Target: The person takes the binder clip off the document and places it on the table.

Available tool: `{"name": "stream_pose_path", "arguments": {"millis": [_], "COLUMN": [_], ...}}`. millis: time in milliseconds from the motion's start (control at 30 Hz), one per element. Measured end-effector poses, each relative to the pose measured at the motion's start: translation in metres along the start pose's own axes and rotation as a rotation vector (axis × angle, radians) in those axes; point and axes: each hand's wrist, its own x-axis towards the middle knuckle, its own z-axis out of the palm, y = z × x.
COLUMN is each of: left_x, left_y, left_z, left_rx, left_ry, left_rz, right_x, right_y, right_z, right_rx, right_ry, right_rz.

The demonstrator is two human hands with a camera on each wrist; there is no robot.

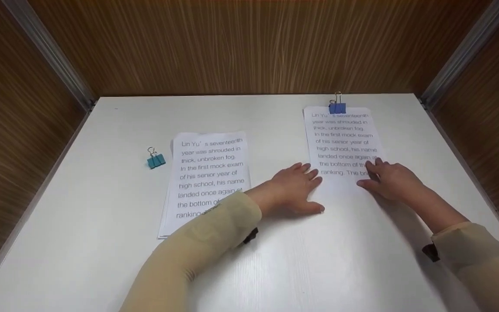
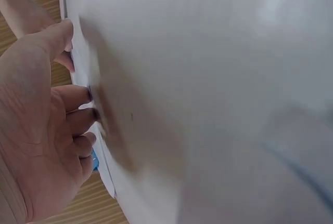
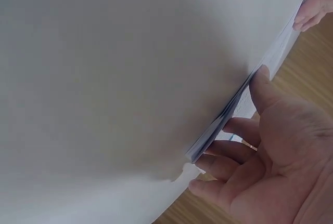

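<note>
A stack of printed paper lies at the right of the white table, with a blue binder clip on its top edge. My left hand is at the stack's lower left corner, fingers spread and thumb pointing right over the table. On the lower right corner rest the fingers of my right hand, its thumb by the bottom edge. In the right wrist view, the thumb and fingers of that hand lie along the edge of the stack, whose sheets fan slightly apart.
Left of my left hand lies a second printed stack, its sheets a little uneven, partly covered by my left sleeve. A teal binder clip sits beside it. Wood-patterned panels enclose the white table at the back and sides.
</note>
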Motion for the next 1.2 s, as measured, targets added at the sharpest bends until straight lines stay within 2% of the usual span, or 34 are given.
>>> {"name": "stream_pose_path", "arguments": {"millis": [267,633,1200], "left_x": [-0.024,-0.061,-0.1], "left_y": [-0.004,-0.009,-0.01], "left_z": [0.005,0.019,0.031], "left_rx": [0.018,-0.057,-0.021], "left_ry": [0.014,0.05,0.086], "left_rz": [0.02,0.01,0.043], "right_x": [-0.005,-0.013,-0.027], "right_y": [-0.017,-0.045,-0.082], "right_z": [0.008,0.015,0.026], "right_rx": [-0.001,-0.002,0.004], "right_ry": [0.033,0.043,0.092], "right_rz": [-0.037,-0.072,-0.119]}}
